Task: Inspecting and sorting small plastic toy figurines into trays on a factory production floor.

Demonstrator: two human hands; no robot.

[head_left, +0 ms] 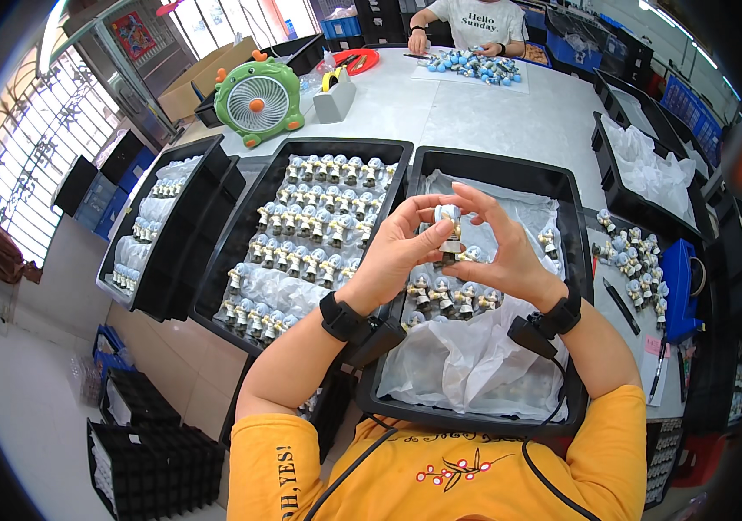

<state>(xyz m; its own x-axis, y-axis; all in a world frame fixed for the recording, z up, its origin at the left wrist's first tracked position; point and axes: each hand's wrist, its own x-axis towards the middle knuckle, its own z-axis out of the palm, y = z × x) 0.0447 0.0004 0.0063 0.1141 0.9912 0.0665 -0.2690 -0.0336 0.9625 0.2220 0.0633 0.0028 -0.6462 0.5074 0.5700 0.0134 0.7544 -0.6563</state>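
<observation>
A small figurine [448, 227] with pale blue-white hair and a dark base is held upright above the black tray [576, 243] in front of me. My left hand [399, 252] pinches it from the side with thumb and fingers. Around its other side curves my right hand [514, 256], fingertips near the head and thumb near the base. Below, several like figurines [442, 295] stand in a row on white tissue. Crumpled tissue paper [462, 356] covers the tray's near part.
To the left, a second black tray [402, 156] holds rows of figurines. Loose figurines [636, 260], a black pen [621, 306] and a blue holder [680, 291] lie at right. A green fan [258, 100] and tape dispenser [334, 100] stand farther back. Across the table sits another person [480, 26].
</observation>
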